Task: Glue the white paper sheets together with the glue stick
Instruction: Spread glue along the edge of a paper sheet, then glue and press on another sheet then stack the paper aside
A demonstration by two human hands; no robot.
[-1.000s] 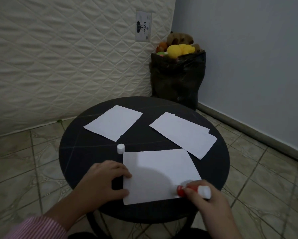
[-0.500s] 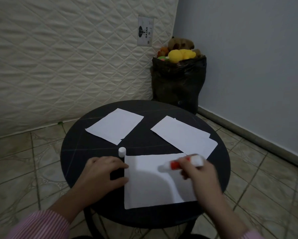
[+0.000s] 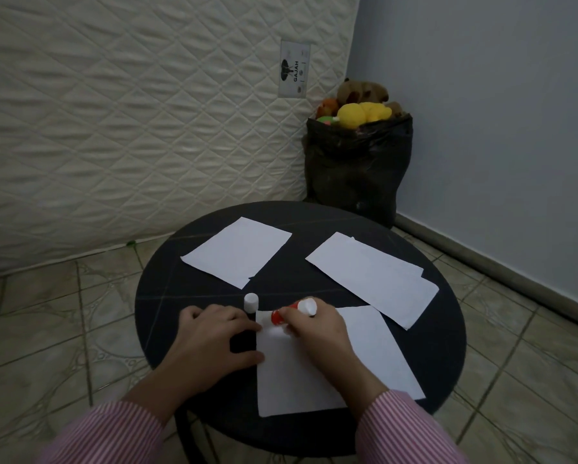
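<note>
— What is standing around the round black table (image 3: 441, 356)?
— A quilted cream mattress (image 3: 130, 128) is leaning upright behind it, a plain bluish wall (image 3: 498, 95) is running along the right, and a black bag (image 3: 358, 169) of soft toys (image 3: 361, 112) is sitting in the corner.
— And underfoot?
— Beige tiles (image 3: 46, 329) are lying in dim light.

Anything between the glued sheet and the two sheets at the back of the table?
Only the white cap, standing just past the near sheet's far left corner, toward the back left sheet. The way to the back right sheet looks clear.
</note>
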